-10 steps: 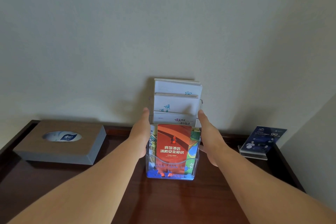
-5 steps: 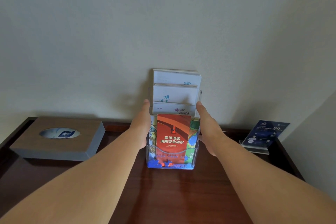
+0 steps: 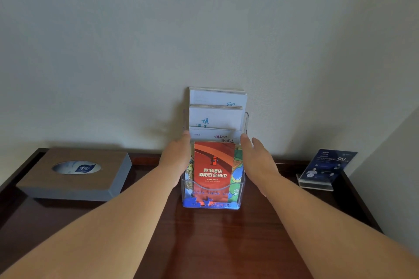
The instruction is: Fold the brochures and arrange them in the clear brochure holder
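Observation:
A clear tiered brochure holder (image 3: 246, 120) stands on the dark wooden table against the wall. Its back tiers hold white folded brochures (image 3: 217, 118). In the front pocket stands a red-orange brochure (image 3: 213, 165) before a colourful one (image 3: 237, 172). My left hand (image 3: 175, 161) lies flat against the holder's left side with straight fingers. Beside the holder's right side my right hand (image 3: 257, 161) is flat, its fingertips near the upper wall and a narrow gap at the palm.
A wooden tissue box (image 3: 77, 172) sits at the left of the table (image 3: 215, 244). A small acrylic sign stand (image 3: 326, 169) with a dark blue card is at the right. A side wall rises at the far right.
The view has tilted down a little, so the holder sits lower in frame. My right hand has eased slightly away from the holder's side. The left hand stays against it.

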A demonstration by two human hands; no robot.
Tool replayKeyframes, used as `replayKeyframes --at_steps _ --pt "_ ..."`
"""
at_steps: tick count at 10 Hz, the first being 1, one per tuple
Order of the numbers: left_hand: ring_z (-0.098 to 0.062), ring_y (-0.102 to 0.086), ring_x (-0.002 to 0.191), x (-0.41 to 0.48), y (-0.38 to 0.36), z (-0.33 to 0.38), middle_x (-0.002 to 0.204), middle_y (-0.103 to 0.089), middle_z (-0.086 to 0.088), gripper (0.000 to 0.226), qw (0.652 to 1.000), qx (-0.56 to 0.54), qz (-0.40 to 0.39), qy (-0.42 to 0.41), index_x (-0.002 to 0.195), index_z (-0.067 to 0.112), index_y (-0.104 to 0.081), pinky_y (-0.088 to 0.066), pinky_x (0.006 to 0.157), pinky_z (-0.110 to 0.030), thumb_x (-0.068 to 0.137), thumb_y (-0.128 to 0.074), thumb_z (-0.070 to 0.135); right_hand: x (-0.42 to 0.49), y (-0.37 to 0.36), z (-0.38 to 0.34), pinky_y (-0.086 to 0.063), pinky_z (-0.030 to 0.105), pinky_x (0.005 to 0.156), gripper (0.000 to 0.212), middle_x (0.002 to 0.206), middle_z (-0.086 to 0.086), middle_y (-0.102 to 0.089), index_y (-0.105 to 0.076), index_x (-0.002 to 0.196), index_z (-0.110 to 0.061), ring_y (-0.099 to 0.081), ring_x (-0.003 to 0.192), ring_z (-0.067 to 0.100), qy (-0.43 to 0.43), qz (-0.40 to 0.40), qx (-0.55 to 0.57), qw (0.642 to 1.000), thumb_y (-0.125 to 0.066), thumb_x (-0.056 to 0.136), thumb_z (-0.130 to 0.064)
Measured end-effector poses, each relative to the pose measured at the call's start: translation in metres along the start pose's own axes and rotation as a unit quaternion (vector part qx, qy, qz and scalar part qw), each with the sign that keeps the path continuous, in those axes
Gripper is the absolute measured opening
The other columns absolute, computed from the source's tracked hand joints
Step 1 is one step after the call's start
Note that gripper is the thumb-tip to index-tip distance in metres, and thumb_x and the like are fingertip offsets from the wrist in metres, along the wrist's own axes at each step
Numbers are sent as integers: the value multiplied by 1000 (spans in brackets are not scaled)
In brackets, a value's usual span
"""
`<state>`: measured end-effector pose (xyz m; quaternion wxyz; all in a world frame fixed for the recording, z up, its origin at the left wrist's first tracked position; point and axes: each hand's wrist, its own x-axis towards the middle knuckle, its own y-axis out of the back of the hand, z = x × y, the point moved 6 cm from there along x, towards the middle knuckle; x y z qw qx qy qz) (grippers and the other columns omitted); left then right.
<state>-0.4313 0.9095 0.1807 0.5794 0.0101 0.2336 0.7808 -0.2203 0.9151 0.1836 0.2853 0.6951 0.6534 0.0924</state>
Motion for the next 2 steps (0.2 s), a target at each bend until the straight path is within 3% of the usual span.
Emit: replayKeyframes --at_steps 1,2 --pt "-30 -60 80 -13 14 12 83 -64 -12 46 986 141 19 -87 76 7 -56 -46 72 -39 102 -32 36 -15 15 -1 -54 37 84 64 142 10 -51 -35 147 -18 -58 116 25 46 35 -98 994 -33 97 -59" --pt "-19 -42 58 -36 22 15 61 -45 0 38 981 165 18 -102 64 15 -37 -29 54 -31 96 -43 34 -32 27 -4 -47 28 67 56 135 9 -55 -42 141 -18 -60 107 22 89 46 -154 983 -39 98 -53"
